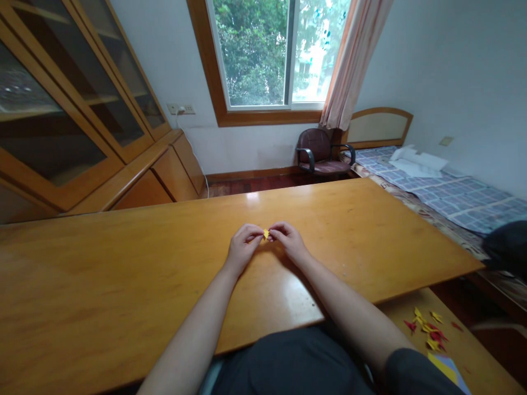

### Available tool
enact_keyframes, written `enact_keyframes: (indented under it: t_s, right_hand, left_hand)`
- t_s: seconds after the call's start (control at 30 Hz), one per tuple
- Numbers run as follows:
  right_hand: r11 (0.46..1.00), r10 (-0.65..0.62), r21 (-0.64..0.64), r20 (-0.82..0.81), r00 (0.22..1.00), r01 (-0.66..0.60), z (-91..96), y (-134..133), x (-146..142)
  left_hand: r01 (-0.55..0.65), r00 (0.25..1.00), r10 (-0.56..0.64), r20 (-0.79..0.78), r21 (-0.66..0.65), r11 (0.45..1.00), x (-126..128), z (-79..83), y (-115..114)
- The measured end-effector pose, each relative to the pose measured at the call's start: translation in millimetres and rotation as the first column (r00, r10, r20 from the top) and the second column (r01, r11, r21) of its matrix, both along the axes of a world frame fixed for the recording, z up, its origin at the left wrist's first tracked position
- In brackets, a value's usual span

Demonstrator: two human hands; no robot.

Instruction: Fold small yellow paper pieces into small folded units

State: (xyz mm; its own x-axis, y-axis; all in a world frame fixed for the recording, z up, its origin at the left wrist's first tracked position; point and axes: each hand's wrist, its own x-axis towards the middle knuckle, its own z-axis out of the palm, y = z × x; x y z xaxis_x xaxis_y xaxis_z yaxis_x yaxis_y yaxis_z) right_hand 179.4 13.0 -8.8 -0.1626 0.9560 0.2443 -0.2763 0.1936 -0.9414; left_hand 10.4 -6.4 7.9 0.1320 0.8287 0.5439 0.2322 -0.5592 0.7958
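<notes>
A small folded piece of yellow paper (pixel 266 234) is held up between my two hands, just above the wooden table (pixel 135 274). My left hand (pixel 244 245) pinches its left side between thumb and fingertips. From the right, my right hand (pixel 289 239) grips the other side in the same way. The finer folds of the paper are too small to make out. On a lower surface at the bottom right lie several red and yellow folded paper figures (pixel 430 331), beside flat yellow and pale sheets (pixel 447 367).
A glass-door cabinet (pixel 119 159) stands along the left wall. Beyond the table are a maroon armchair (pixel 319 151) and a window (pixel 263 55) with a pink curtain (pixel 356 60). A bed (pixel 457 192) with white papers (pixel 418 162) and a dark bag-like object (pixel 508 247) is at right.
</notes>
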Motion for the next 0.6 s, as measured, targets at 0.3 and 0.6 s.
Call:
enact_keyframes:
  t_s: [0.3, 0.6]
  right_hand:
    - [0.997, -0.014, 0.070, 0.018, 1.000, 0.013, 2.5, -3.3, -1.9]
    - [0.972, -0.090, 0.233, 0.202, 0.975, 0.041, 5.4, -4.7, 4.2]
  left_hand:
    - [0.032, 0.998, -0.030, 0.049, -0.039, 0.999, 3.2, 0.6, -0.1]
    - [-0.005, 0.999, 0.007, 0.050, -0.025, 1.000, 2.3, 0.2, 1.3]
